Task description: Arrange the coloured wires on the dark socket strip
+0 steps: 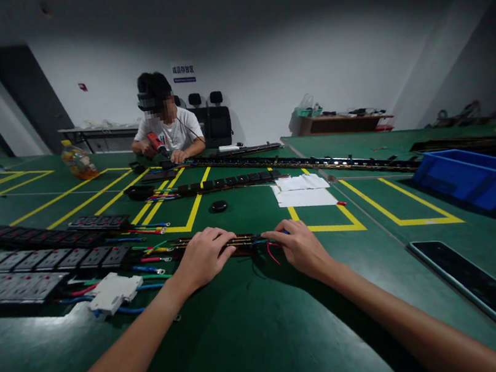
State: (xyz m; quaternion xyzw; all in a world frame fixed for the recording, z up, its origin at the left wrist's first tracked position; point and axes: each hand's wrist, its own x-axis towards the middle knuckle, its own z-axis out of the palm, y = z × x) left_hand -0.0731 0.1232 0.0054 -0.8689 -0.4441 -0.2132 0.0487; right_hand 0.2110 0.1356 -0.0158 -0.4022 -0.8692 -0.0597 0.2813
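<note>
A dark socket strip [244,242] with copper bars lies on the green table in front of me, with red and blue wires trailing from its right end. My left hand [205,256] rests on its left part, fingers curled over it. My right hand [297,247] sits at its right end, with fingers closed on the wires there. A white breaker [113,292] with blue and red wires lies to the left of my left hand.
Rows of socket modules [31,268] fill the left of the table. White papers [302,193], a black round lid [219,206] and long strips [229,182] lie beyond. A blue bin [480,179] stands at right. A person [167,126] sits across holding a red tool.
</note>
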